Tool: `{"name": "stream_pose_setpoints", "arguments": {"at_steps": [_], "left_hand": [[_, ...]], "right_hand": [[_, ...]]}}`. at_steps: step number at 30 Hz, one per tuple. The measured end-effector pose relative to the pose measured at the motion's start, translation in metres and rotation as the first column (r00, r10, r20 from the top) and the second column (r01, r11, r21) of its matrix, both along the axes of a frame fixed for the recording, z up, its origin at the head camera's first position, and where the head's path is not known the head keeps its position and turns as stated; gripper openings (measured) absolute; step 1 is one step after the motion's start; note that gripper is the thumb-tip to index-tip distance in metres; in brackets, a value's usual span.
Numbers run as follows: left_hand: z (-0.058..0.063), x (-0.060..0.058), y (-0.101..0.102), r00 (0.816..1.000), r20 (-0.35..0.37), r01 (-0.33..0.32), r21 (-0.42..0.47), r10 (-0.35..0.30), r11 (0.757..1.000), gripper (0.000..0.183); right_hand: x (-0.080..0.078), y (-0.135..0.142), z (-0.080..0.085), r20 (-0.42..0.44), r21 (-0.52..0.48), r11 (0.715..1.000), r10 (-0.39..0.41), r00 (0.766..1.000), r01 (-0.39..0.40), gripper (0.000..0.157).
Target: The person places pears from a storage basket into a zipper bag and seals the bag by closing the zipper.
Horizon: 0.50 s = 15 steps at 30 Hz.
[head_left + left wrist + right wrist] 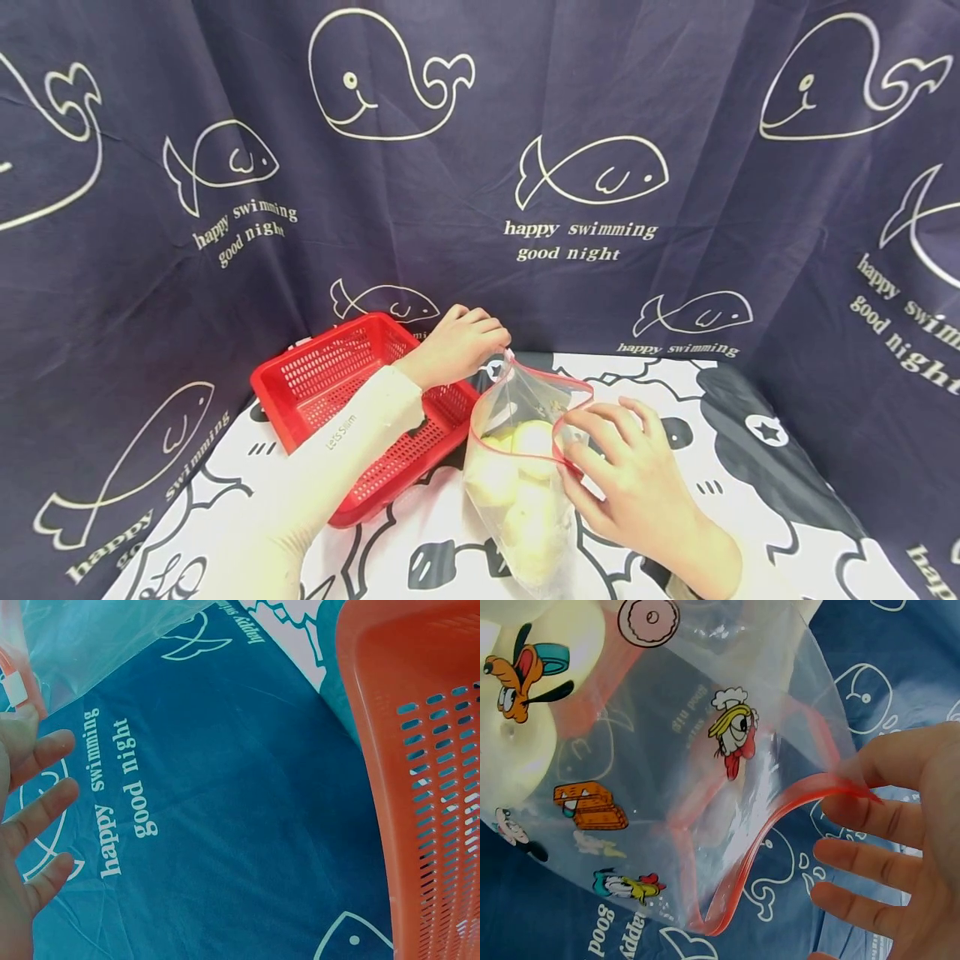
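A clear zip bag (543, 392) with a red zip edge stands with its mouth spread. Several pale yellow, rounded things (532, 437) fill its lower part; their kind is unclear. My left hand (461, 343) pinches the bag's far corner between thumb and forefinger. Beside that grip, the left wrist view shows a white zip slider (15, 688) and the other fingers spread loose. At the opposite side my right hand (630, 475) pinches the red zip edge (742, 855) with thumb and forefinger. Cartoon figures (735, 731) are printed on the bag.
Left of the bag, a red perforated basket (273, 404) sits under my left forearm, which hides part of its inside. A black-and-white patterned cloth (442, 521) covers the table. Dark blue curtains (480, 192) with fish and whale outlines close off the back and sides.
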State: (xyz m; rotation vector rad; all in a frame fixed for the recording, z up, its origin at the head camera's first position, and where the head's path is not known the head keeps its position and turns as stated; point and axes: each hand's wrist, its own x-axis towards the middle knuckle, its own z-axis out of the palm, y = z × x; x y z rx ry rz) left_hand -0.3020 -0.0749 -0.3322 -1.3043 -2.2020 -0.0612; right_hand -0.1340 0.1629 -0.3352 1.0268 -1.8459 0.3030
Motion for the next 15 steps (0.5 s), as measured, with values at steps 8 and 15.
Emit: {"name": "stream_pose_setpoints", "arguments": {"at_steps": [8,15], "left_hand": [[-0.005,-0.001,-0.009,1.000,0.029,0.002,0.027,-0.003,1.000,0.010],[-0.007,0.001,-0.020,0.999,0.052,0.008,0.073,-0.012,0.997,0.008]], "right_hand": [[-0.006,0.016,-0.004,0.000,-0.035,0.999,-0.023,1.000,0.023,0.027],[-0.014,0.040,-0.001,-0.003,-0.032,0.997,-0.064,0.998,0.064,0.027]]}}
